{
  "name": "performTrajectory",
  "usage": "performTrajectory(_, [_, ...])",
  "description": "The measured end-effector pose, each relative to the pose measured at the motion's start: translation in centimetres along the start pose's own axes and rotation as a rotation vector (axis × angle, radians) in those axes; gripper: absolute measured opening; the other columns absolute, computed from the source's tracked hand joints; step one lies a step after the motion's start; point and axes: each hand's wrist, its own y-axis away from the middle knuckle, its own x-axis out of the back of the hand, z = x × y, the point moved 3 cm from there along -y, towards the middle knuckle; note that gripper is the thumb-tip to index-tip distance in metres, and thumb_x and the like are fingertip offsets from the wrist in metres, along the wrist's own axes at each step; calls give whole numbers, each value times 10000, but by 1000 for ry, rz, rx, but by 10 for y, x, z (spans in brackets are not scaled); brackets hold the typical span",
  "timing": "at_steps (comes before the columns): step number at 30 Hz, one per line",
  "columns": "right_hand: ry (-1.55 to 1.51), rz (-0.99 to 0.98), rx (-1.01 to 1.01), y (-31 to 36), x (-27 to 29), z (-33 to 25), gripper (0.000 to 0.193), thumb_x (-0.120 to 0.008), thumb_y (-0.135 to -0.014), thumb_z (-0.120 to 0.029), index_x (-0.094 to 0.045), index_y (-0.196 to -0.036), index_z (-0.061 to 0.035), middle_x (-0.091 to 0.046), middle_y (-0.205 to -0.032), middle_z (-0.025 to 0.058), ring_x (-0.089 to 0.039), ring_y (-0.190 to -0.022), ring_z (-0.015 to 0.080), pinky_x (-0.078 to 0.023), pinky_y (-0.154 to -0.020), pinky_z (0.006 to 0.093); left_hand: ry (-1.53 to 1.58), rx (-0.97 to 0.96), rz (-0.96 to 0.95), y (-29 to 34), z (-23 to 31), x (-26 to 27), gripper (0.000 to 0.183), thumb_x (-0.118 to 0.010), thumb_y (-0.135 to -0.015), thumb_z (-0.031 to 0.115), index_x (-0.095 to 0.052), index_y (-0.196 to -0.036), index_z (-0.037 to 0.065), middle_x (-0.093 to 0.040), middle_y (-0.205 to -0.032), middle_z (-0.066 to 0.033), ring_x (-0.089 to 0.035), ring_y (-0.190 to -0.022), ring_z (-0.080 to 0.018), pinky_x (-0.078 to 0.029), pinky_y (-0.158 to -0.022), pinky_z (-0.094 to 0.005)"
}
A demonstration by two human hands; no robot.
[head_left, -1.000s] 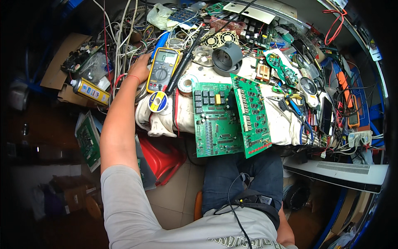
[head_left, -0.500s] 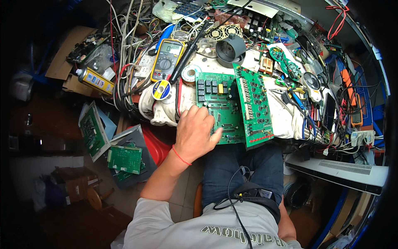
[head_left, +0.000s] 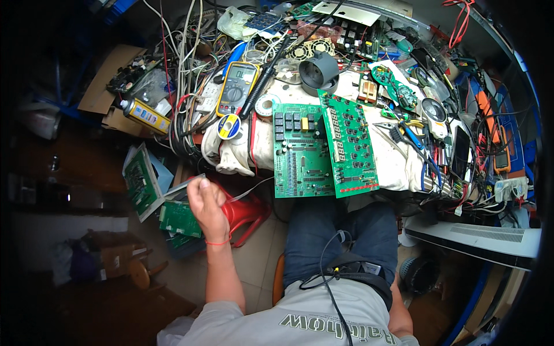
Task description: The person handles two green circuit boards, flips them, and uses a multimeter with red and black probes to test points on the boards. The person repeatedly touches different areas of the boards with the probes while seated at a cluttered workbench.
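My left hand (head_left: 206, 205) is off the bench, to the left of my legs, with its fingers curled closed. It hovers over a red plastic stool (head_left: 248, 213) and beside loose green circuit boards (head_left: 180, 219). A thin grey cable (head_left: 254, 187) runs from the bench edge toward this hand; whether the fingers hold it is hidden. On the bench's front edge lies a green circuit board with black relays (head_left: 300, 155). A second green board with a digit display (head_left: 349, 144) leans over its right side. Only my right forearm shows, low beside my body; the right hand is hidden.
A yellow multimeter (head_left: 237, 86), a solder spool (head_left: 229, 126) and a grey round holder (head_left: 319, 72) stand behind the boards. Pliers (head_left: 412, 135) and other tools lie to the right. Cables crowd the left side, near a yellow spray can (head_left: 144, 115).
My left hand has moved left and down, away from the relay board, and its fingers have closed. The grey cable now shows between the bench edge and the hand.
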Motion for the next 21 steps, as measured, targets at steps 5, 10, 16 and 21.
performTrajectory(5, [31,-28,-12,-6,-14,-8,343,-511,-978,-267,-659,-837,8,-645,-734,119,-627,-592,258,-524,-594,386,-783,-62,212,43,-68,69,232,-523,-1058,231,-576,-1067,5,-595,-879,-50,-555,-780,-142,-476,-736,-308])
performTrajectory(10, [53,-49,-4,-8,-26,-18,337,-515,-974,-262,-663,-848,13,-650,-743,122,-633,-599,261,-530,-602,386,-856,-31,101,79,-173,94,279,-515,-1051,274,-628,-1037,20,-601,-800,-85,-571,-727,-176,-496,-725,-346])
performTrajectory(16, [73,-70,6,-14,-39,-26,331,-519,-969,-256,-667,-862,20,-655,-754,125,-639,-608,264,-538,-612,385,-752,234,-20,95,-290,96,290,-508,-1032,230,-672,-1127,11,-730,-949,-186,-718,-937,-289,-553,-837,-381])
performTrajectory(21, [82,-72,-6,-26,-54,-33,327,-523,-965,-251,-671,-873,25,-659,-763,128,-645,-615,267,-545,-619,385,-1403,789,-596,103,-289,91,700,-591,-849,215,-403,-1464,-61,-432,-1492,-304,-453,-1381,-405,-396,-1140,-436])
